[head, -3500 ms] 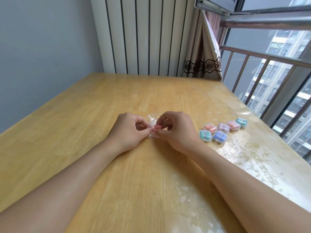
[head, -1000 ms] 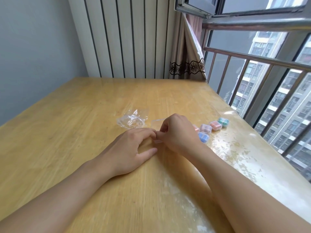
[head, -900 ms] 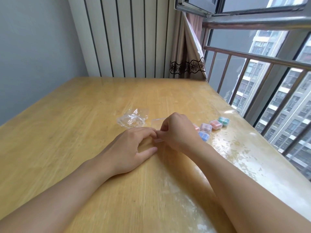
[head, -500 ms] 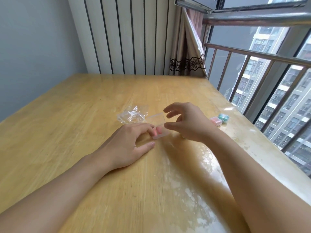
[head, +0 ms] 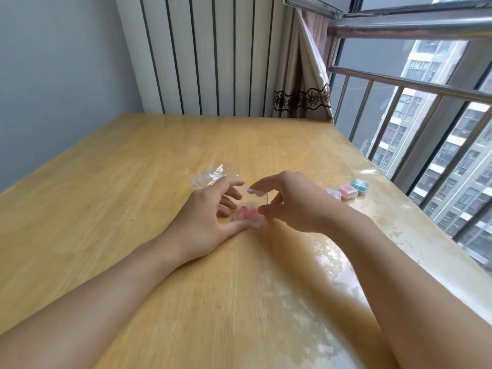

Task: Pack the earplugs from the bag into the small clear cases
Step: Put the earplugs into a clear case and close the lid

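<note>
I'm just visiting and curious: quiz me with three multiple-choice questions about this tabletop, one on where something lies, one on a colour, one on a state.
1. Where does the crumpled clear bag lie?
A. beyond the left hand
B. on the window rail
C. under the right forearm

2. What colour are the earplugs in the open case?
A. black
B. pink
C. yellow

3. How does that case's lid stand?
A. snapped shut
B. lying apart on the table
C. raised, with the right hand at it

Answers: 1 A, the bag sits on the table just past the left fingers. 2 B, pink shows through the clear base. 3 C, the lid stands up over the base between the hands.
</note>
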A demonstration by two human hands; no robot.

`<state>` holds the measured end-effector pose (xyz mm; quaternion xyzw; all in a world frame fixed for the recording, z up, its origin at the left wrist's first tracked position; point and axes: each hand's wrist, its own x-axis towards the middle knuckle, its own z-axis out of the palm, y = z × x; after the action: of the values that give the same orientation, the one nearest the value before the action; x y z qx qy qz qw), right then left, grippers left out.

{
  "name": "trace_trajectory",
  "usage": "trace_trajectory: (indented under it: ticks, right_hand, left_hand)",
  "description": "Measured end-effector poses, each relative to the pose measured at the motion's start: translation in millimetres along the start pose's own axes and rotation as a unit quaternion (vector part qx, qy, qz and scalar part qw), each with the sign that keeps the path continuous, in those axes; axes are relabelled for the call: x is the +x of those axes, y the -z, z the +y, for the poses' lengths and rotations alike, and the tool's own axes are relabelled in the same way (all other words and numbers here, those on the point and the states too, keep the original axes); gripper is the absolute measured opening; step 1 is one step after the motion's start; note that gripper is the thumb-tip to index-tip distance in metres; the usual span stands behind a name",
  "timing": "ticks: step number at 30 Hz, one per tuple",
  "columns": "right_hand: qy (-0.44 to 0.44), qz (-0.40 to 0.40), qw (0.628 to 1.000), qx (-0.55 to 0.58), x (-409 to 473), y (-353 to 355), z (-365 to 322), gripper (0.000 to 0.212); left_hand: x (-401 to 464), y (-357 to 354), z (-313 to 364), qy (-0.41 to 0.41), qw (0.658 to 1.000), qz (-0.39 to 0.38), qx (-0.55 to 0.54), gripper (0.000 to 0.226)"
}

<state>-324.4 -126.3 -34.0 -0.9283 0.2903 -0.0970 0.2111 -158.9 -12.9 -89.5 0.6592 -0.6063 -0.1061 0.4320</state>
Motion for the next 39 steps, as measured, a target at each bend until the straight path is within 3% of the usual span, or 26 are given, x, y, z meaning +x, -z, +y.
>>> trace_trajectory:
  ticks: [2, 5, 10, 14, 23, 26, 29, 32, 35, 39]
  right_hand:
    - [0.009, -0.036, 0.999, -0.014, -3.4, 7.0, -1.9, 0.047]
    - [0.013, -0.073, 0.997, -0.032, -4.8, 8.4, -3.0, 0.040]
    - [0.009, -0.041, 0.999, -0.024, -0.8, -2.6, -2.3, 0.027]
    - [-0.006, -0.018, 1.000, -0.001, -0.8, -2.5, -4.6, 0.026]
    - [0.035, 0.024, 0.999, -0.022, -2.7, -10.9, -6.9, 0.022]
    - [0.056, 0.049, 0.997, -0.030, -0.1, -12.4, -0.4, 0.019]
    - [0.026, 0.146, 0.988, -0.035, 6.5, -9.7, 12.8, 0.014]
    - [-0.050, 0.201, 0.974, -0.088, 11.4, -10.6, 25.8, 0.014]
    - [-0.086, 0.177, 0.973, -0.122, 14.9, -15.5, 30.3, 0.020]
    - [-0.008, 0.192, 0.979, -0.070, 14.5, -18.9, 15.1, 0.046]
  left_hand:
    - [-0.1, -0.2, -0.5, -0.012, 1.000, 0.006, 0.028, 0.059]
    - [-0.5, 0.5, -0.2, -0.026, 0.998, 0.014, 0.061, 0.036]
    - [-1.5, 6.7, -3.5, -0.044, 0.997, -0.023, 0.063, 0.031]
    - [-0.4, 11.4, -9.0, -0.063, 0.996, -0.023, 0.065, 0.012]
    - [0.0, 11.4, -8.3, -0.147, 0.982, -0.035, 0.114, 0.015]
    - [-1.1, 8.8, -5.4, -0.125, 0.986, 0.010, 0.114, 0.012]
    - [2.3, 13.6, 3.8, -0.119, 0.974, 0.134, 0.135, 0.013]
    - [7.4, 23.5, 0.6, -0.042, 0.954, 0.235, 0.184, 0.036]
    - [9.3, 27.5, -11.9, 0.073, 0.957, 0.212, 0.182, 0.054]
    - [12.4, 27.5, -21.9, 0.114, 0.969, 0.188, 0.109, 0.021]
